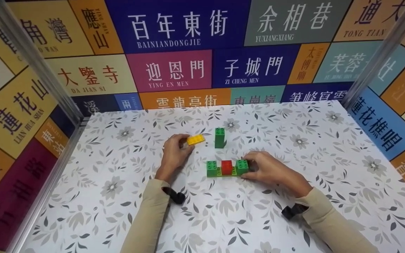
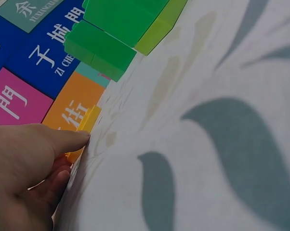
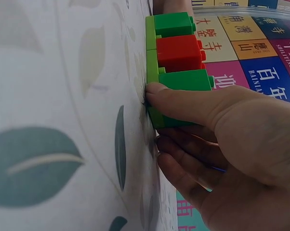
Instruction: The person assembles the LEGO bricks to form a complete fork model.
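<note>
My left hand [image 1: 175, 153] pinches a yellow building brick [image 1: 196, 140] by its left end, low over the table; the left wrist view shows the thumb on that brick [image 2: 91, 118]. Nearer me lies a row of bricks on a lime-green base [image 3: 151, 62]: a green brick [image 1: 211, 169] at the left, a red brick [image 1: 226, 168] in the middle and another green brick [image 1: 242, 165] at the right. Thumb and fingers of my right hand [image 1: 271, 170] grip the row's right end. Behind the row a tall green block [image 1: 219, 138] stands upright, apart from both hands.
A white tablecloth [image 1: 118, 218] with grey leaves and flowers covers the table. Colourful panels with Chinese place names [image 1: 174, 70] rise behind it and at both sides. Clear upright edges [image 1: 60, 84] stand at the back corners.
</note>
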Available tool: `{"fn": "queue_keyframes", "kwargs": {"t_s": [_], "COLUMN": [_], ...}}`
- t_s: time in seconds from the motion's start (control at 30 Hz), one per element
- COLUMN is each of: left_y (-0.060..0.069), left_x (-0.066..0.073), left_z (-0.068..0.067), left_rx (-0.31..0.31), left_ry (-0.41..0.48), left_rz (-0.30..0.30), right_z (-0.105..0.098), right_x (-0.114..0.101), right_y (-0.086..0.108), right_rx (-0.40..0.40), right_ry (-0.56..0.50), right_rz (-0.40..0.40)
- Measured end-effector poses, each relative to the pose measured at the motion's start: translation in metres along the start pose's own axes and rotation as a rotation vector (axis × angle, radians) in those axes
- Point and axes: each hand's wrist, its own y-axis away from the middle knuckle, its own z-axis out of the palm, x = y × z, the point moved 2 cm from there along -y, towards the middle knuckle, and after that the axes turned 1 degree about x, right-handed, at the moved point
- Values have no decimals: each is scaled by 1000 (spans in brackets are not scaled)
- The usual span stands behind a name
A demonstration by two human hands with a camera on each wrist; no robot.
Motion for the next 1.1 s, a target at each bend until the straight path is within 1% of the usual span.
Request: {"fn": "queue_keyframes", "kwargs": {"t_s": [0.2,0.33,0.47,0.57,0.7,0.8,0.93,1.03,1.1], "left_y": [2,4,6,9,14,20,28,33,36], "left_x": [-2,0,3,5,8,9,11,12,13], "left_z": [-3,-4,-5,-6,-8,-8,-9,-9,-8], "left_rx": [31,50,44,23,-22,-56,-100,-151,-190], "left_ry": [23,26,14,34,74,74,68,72,75], "left_rz": [45,53,51,52,50,73,125,145,152], "right_z": [0,0,0,-1,-2,-5,-12,-18,-22], "right_x": [-1,0,1,2,5,8,10,9,8], "right_y": [-1,0,1,1,2,3,4,5,5], "right_rx": [10,4,11,20,11,-2,-9,8,29], "right_ry": [13,9,14,17,6,-25,-94,-118,-105], "right_rz": [-26,-24,-27,-26,-13,-10,-3,-19,-37]}}
